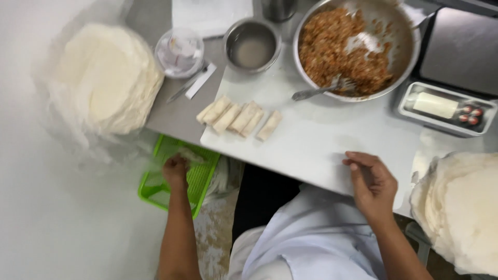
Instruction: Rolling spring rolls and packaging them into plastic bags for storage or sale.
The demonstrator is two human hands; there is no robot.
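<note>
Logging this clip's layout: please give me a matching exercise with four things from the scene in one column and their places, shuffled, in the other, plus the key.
Things:
1. left hand
2. right hand
3. fork
4. rolled wraps

Places:
A. lying in a row on the white board
B. resting on the near edge of the white board
C. down in the green basket
D. leaning in the large bowl of brown filling

Pairs: 1-C, 2-B, 3-D, 4-A
</note>
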